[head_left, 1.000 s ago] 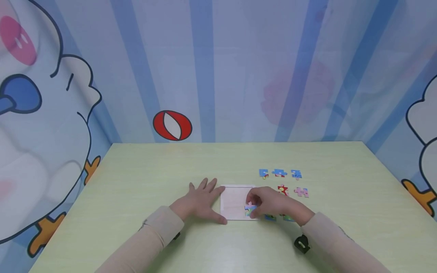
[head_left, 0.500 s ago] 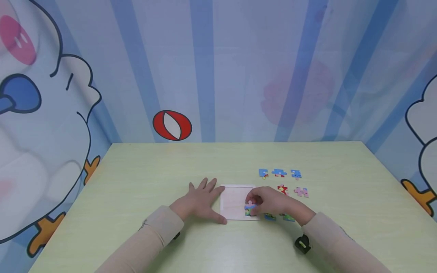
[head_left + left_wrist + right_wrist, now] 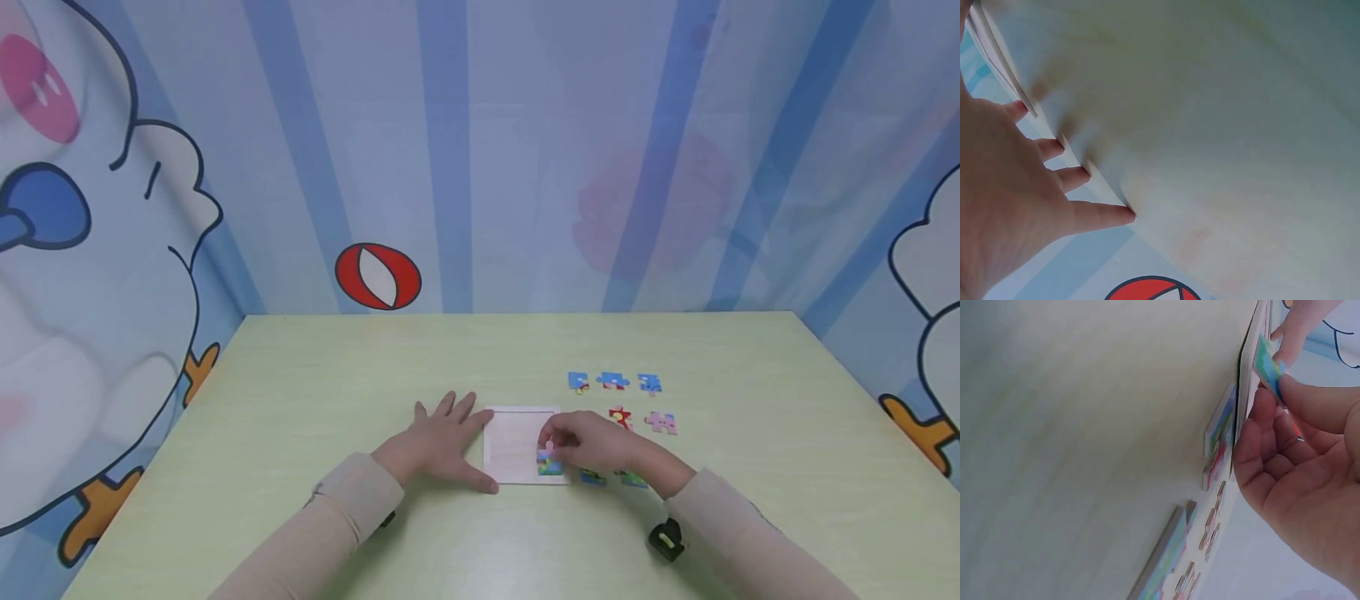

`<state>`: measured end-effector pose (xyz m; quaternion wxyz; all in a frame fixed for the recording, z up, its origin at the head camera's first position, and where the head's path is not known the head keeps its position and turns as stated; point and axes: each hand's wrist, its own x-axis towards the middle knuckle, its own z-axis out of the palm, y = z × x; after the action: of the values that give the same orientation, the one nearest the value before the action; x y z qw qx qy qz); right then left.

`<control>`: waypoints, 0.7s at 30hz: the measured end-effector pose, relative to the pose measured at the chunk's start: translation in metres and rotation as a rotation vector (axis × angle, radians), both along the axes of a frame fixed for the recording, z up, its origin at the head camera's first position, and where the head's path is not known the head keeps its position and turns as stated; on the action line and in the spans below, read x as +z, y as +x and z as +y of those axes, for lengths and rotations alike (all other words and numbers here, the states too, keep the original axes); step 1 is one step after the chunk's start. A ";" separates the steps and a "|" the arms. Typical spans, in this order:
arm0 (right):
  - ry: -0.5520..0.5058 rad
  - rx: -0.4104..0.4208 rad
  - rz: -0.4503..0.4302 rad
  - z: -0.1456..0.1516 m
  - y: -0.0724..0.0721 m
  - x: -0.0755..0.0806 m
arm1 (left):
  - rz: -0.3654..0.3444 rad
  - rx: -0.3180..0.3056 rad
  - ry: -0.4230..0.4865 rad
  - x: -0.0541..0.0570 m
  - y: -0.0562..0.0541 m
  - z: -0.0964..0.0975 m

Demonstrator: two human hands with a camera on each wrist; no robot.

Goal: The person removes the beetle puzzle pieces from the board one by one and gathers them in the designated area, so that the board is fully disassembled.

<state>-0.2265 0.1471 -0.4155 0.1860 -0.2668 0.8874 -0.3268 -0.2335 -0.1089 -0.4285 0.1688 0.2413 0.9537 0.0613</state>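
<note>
A puzzle piece (image 3: 550, 464), green and blue with a pink knob, is at the lower right corner of a pale shallow puzzle frame (image 3: 512, 442). My right hand (image 3: 603, 443) pinches it between thumb and fingers; in the right wrist view the piece (image 3: 1267, 365) looks tilted against the frame's edge. Spread out flat, my left hand (image 3: 444, 442) rests by the frame's left side, with thumb and forefinger touching its corners. In the left wrist view the left hand's fingers (image 3: 1100, 215) are straight against the tabletop.
Several loose pieces lie right of the frame: a blue row (image 3: 613, 381) at the back, a red piece (image 3: 620, 417) and a pink one (image 3: 661, 422) in the middle, green ones (image 3: 633, 479) nearest, partly hidden by the right hand. Printed curtains hang behind the table (image 3: 360, 358).
My right thumb has drawn up and back a little, so more of the piece's lower part shows. The piece has barely shifted. My left hand has stayed in place.
</note>
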 end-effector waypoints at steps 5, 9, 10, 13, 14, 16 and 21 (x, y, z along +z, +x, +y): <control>-0.039 0.014 0.022 0.004 0.003 0.004 | -0.002 0.004 0.010 0.000 0.001 0.000; -0.067 0.018 0.022 0.013 0.007 0.009 | -0.001 0.001 0.016 0.000 0.002 -0.001; -0.069 0.020 0.024 0.016 0.008 0.011 | 0.001 -0.001 0.016 0.000 0.002 -0.001; -0.074 0.025 0.040 0.025 0.011 0.015 | 0.003 -0.004 0.019 0.000 0.002 -0.002; -0.074 0.026 0.048 0.029 0.012 0.016 | 0.003 -0.005 0.019 0.000 0.002 -0.002; -0.079 0.025 0.059 0.037 0.014 0.019 | 0.003 -0.006 0.020 0.000 0.002 -0.002; -0.097 0.000 0.063 0.055 0.020 0.024 | 0.003 -0.006 0.022 0.000 0.001 -0.002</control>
<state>-0.2068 0.2026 -0.3913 0.1448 -0.2857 0.8759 -0.3610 -0.2324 -0.1104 -0.4284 0.1651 0.2461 0.9525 0.0708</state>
